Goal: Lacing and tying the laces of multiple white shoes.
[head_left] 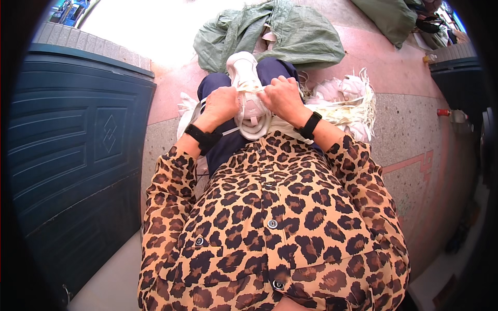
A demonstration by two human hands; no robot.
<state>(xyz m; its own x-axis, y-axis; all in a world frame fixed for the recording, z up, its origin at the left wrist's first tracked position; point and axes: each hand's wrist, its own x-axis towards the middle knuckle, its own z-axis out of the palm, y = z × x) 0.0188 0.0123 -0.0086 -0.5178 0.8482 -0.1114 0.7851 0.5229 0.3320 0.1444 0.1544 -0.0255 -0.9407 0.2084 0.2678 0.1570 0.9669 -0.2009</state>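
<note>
A pale pink and white sneaker rests in my lap between my knees, its toe pointing away and its heel opening toward me. Cream shoelace runs across the front of its tongue. On the sneaker's left side my left hand is closed at the lace, knuckles up. My right hand pinches the lace on the other side. The fingertips of both hands are partly hidden. A loose pale lace strand trails below my left hand.
Beside my right knee lies a heap of cream laces with pale pink pieces. Ahead sits a green woven sack, with another green sack farther right. A dark blue door panel stands at the left.
</note>
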